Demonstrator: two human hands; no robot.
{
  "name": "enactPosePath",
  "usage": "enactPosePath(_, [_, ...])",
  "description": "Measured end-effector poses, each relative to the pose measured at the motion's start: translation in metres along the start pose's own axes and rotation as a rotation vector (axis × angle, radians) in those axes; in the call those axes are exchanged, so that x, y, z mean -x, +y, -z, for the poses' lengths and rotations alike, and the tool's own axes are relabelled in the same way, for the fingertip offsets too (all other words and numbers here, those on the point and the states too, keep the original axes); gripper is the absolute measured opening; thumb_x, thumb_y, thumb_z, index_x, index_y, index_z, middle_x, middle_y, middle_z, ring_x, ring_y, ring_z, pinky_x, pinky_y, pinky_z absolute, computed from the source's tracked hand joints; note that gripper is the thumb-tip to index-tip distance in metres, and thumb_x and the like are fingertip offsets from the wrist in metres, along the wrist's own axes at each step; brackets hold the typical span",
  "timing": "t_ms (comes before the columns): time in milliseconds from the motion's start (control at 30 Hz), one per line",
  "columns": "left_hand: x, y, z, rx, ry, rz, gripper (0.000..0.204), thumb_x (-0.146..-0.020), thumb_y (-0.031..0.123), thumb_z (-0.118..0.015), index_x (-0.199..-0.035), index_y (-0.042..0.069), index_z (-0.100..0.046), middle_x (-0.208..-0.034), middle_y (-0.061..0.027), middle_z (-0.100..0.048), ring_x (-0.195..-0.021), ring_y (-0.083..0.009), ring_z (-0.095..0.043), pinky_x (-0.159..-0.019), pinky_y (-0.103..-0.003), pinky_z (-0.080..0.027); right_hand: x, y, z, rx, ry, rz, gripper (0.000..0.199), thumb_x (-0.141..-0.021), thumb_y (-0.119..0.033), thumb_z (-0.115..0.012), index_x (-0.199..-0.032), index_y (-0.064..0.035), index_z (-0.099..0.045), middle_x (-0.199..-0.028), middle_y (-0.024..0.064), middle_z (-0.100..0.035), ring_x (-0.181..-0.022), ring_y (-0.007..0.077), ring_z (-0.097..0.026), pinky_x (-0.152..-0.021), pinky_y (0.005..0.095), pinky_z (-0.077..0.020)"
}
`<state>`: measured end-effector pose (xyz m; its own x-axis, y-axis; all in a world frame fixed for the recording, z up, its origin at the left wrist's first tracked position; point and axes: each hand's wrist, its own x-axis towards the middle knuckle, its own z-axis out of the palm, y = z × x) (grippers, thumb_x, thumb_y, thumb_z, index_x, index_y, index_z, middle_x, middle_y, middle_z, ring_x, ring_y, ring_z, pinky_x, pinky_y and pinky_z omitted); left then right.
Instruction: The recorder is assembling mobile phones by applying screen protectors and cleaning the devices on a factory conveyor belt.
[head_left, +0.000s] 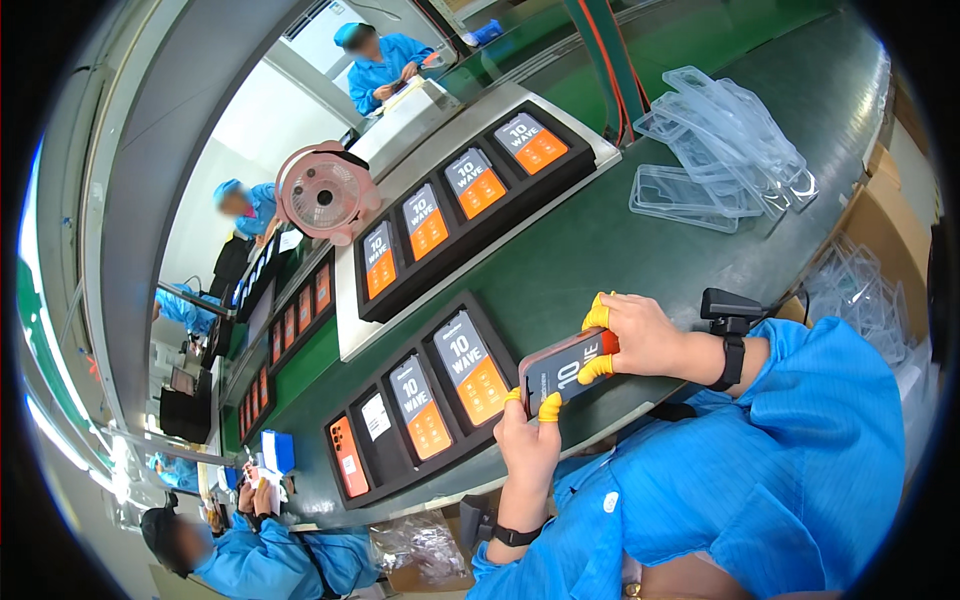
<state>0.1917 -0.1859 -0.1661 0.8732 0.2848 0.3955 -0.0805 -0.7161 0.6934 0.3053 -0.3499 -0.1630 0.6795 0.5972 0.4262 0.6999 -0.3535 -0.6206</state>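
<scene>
Between my two hands is a smartphone, tilted, its screen side up and covered with a grey and orange printed film (560, 372). My left hand (527, 440) grips its lower left end with thumb and fingers. At the other end, my right hand (640, 335) pinches the phone's edges. Yellow finger cots cover several fingertips on both hands. Just left of the phone lies a black foam tray (392, 468). It holds two film-covered phones (468, 365), an orange-backed phone (347, 457) and a slot with a white label (376, 416).
Beyond stands another black tray (480, 238) with several film-covered phones. Clear plastic phone cases (740, 150) are piled at the far right on the green table (690, 260). A pink fan (325, 195) stands at the back. Co-workers in blue sit around, one at lower left (265, 560).
</scene>
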Motion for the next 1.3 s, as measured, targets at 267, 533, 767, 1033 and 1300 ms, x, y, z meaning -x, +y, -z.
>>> enactPosePath(267, [0.007,-0.021,-0.008,-0.063,0.134,-0.054,0.024,-0.071,0.011,-0.064,-0.087,-0.003,-0.053,-0.067,-0.0182,-0.058,-0.062,-0.0314,-0.06,-0.054,-0.033,-0.046,-0.004,-0.006,-0.007,0.099,0.026,0.066,0.034,-0.055,-0.027,-0.072,-0.077,-0.0061,-0.058,-0.077,0.0073,-0.051,-0.07,0.0264,-0.053,-0.065,0.0346,-0.0437])
enactPosePath(533, [0.008,-0.037,0.038,0.395,-0.352,0.034,0.056,-0.068,0.018,-0.069,-0.112,-0.002,-0.04,-0.1,-0.0113,-0.054,-0.093,-0.021,-0.053,-0.083,-0.031,-0.041,-0.034,-0.04,-0.004,-0.362,-0.13,-0.003,0.037,-0.056,-0.024,-0.078,-0.075,-0.002,-0.055,-0.069,0.0051,-0.052,-0.064,0.0146,-0.053,-0.058,0.0258,-0.0427])
enactPosePath(767, [0.019,-0.038,0.043,0.477,-0.118,0.148,0.028,-0.071,0.008,-0.06,-0.098,0.001,-0.054,-0.095,-0.0128,-0.057,-0.089,-0.0251,-0.056,-0.077,-0.035,-0.043,-0.061,-0.083,-0.061,-0.79,-0.197,0.361,0.045,-0.061,-0.019,-0.076,-0.095,0.0004,-0.054,-0.085,0.007,-0.057,-0.077,0.0162,-0.056,-0.069,0.0264,-0.0441])
enactPosePath(1033, [0.032,-0.084,0.053,0.039,0.217,-0.05,0.022,-0.071,-0.001,-0.053,-0.093,-0.003,-0.056,-0.079,-0.0068,-0.06,-0.068,-0.0168,-0.058,-0.061,-0.029,-0.046,-0.069,-0.107,-0.104,-0.685,0.047,0.419,0.035,-0.062,-0.021,-0.073,-0.087,-0.0013,-0.059,-0.074,0.0107,-0.049,-0.069,0.0253,-0.05,-0.06,0.0325,-0.041])
enactPosePath(1300, [0.051,-0.097,0.177,0.782,0.465,0.336,0.025,-0.08,0.02,-0.05,-0.092,-0.002,-0.053,-0.079,-0.0094,-0.059,-0.067,-0.018,-0.058,-0.059,-0.029,-0.048,-0.084,-0.073,-0.047,-0.141,0.061,0.17,0.039,-0.061,-0.031,-0.071,-0.085,-0.0054,-0.052,-0.082,0.0079,-0.05,-0.08,0.0249,-0.051,-0.065,0.0345,-0.0448])
